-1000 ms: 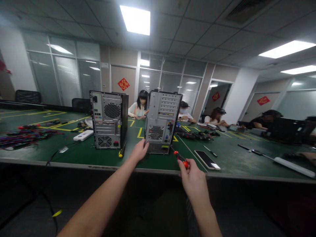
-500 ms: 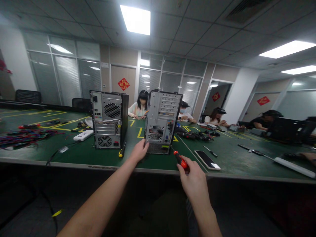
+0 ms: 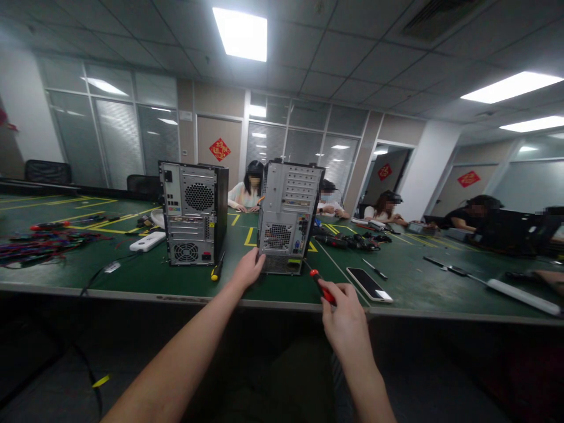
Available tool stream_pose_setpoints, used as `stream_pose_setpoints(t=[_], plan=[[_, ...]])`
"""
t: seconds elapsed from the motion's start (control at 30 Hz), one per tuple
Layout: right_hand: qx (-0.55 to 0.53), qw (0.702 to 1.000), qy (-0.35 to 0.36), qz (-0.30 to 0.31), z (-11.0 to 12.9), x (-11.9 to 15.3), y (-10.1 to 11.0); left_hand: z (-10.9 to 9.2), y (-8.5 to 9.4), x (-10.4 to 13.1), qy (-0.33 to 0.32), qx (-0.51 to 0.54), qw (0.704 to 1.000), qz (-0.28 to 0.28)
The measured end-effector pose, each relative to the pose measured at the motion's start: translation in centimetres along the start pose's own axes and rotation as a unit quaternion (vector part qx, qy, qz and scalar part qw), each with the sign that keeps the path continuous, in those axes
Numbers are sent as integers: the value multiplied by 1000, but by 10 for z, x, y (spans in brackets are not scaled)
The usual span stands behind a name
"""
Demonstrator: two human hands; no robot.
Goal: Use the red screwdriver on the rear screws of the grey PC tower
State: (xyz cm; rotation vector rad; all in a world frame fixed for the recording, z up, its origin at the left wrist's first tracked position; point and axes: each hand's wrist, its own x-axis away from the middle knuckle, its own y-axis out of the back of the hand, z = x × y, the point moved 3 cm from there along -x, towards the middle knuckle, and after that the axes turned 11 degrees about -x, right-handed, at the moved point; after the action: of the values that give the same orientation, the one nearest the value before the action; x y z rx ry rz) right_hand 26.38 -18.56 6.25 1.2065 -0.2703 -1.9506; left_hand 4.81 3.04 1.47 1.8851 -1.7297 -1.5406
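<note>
A computer tower [image 3: 288, 217] stands upright with its rear panel facing me. My left hand [image 3: 250, 267] rests against its lower left edge, with the thumb on the rear side and the other fingers hidden behind the case. My right hand [image 3: 343, 308] grips a red-and-black screwdriver [image 3: 321, 286], whose shaft points at the lower right corner of that tower's rear panel. Whether the tip touches is too small to tell. A second computer tower [image 3: 194, 214] stands to the left, and a yellow-and-black screwdriver [image 3: 217, 269] lies by its base.
On the green table [image 3: 282, 289] lie a phone [image 3: 369, 285], a thin screwdriver [image 3: 374, 268], a white power strip [image 3: 147, 241], bundled wires [image 3: 48, 244] and black cables [image 3: 352, 241]. Several people sit across the table. A white bar [image 3: 524, 296] lies right.
The fingers of my right hand have shifted slightly round the screwdriver handle. My left hand stays at the tower's edge, and the towers have not moved.
</note>
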Motion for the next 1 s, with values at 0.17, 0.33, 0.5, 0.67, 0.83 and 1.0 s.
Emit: stream_pose_setpoints(t=[0.17, 0.33, 0.5, 0.67, 0.83, 1.0], plan=[[-19, 1000, -16, -5, 3, -1, 0, 1, -1, 0, 1, 5, 1000, 6], [-35, 995, -94, 9, 6, -2, 0, 0, 0, 0, 3, 17, 1000, 8], [-23, 996, -82, 4, 5, -1, 0, -1, 1, 1, 3, 19, 1000, 7], [15, 1000, 0, 3, 3, 0, -1, 0, 0, 1, 0, 14, 1000, 5], [26, 1000, -9, 3, 2, 0, -1, 1, -2, 0, -3, 11, 1000, 1], [-4, 998, -65, 9, 5, -2, -1, 1, -2, 0, -3, 6, 1000, -1]])
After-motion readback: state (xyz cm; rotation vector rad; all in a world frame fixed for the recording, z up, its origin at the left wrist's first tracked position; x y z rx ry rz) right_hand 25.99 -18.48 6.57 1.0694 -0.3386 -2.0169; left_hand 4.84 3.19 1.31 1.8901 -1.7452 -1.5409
